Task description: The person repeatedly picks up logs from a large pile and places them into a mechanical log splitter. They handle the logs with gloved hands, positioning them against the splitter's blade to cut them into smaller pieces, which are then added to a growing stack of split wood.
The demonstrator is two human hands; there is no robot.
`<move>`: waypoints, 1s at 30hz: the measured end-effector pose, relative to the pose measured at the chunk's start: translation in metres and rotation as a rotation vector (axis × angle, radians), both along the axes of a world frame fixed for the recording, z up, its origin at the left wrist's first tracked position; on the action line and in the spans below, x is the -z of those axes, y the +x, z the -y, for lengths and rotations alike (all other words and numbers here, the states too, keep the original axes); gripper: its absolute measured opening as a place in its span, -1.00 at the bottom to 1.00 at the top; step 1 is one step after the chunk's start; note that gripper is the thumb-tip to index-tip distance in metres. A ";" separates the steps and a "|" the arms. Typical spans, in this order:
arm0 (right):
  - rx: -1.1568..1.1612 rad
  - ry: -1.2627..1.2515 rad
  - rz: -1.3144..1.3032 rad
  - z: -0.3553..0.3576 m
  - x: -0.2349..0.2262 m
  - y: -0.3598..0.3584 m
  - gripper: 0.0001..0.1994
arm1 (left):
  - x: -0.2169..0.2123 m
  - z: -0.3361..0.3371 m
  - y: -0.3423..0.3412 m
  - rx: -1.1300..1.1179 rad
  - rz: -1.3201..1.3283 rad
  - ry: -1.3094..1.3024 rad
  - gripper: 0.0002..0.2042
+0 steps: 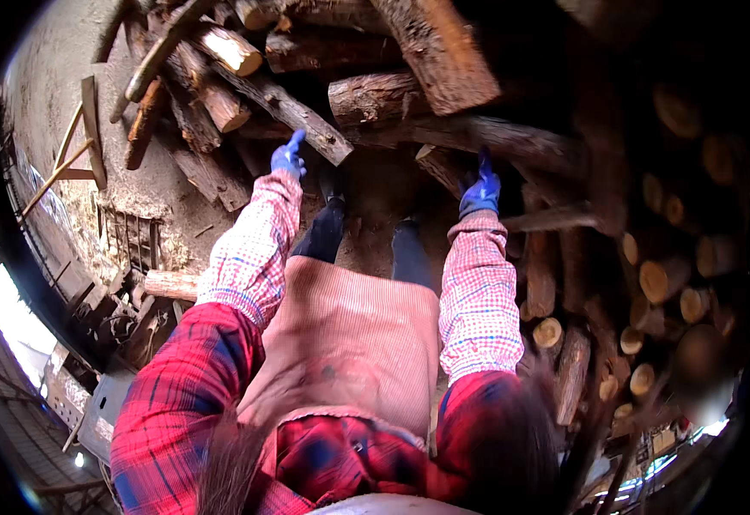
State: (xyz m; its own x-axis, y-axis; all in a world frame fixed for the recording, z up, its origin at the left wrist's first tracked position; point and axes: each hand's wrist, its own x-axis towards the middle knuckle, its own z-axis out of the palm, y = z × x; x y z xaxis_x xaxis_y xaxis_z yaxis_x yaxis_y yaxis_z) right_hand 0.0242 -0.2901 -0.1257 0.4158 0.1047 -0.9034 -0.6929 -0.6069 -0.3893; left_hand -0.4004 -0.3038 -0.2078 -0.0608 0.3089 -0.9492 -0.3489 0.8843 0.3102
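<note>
no packages, no labels, no signs, no screens anywhere in view, from twelve o'clock round to six, nothing printed or wrapped

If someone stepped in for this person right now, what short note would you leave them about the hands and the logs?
Left hand: blue glove, open, reaching to the end of a split log on the pile; contact unclear.
Right hand: blue glove, at a long dark log; whether the grip is closed cannot be told.
Logs: a loose heap ahead and to the left, a neat stack with cut ends showing on the right, one log lying on the ground at the left.
Done: part is stacked.
Left: the loose heap, it seems.
</note>
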 end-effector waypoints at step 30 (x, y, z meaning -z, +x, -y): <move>0.404 0.642 0.180 0.282 -0.277 0.021 -0.53 | -0.553 0.025 0.123 0.861 0.800 -0.042 -0.32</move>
State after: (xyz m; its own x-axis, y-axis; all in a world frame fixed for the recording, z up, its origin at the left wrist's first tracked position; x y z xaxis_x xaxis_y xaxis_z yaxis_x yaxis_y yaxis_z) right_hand 0.0457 -0.5723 0.1511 0.6673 0.3941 -0.6320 -0.7052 0.0613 -0.7063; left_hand -0.2772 -0.3292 0.3450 0.7704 -0.0754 -0.6331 0.2868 0.9279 0.2384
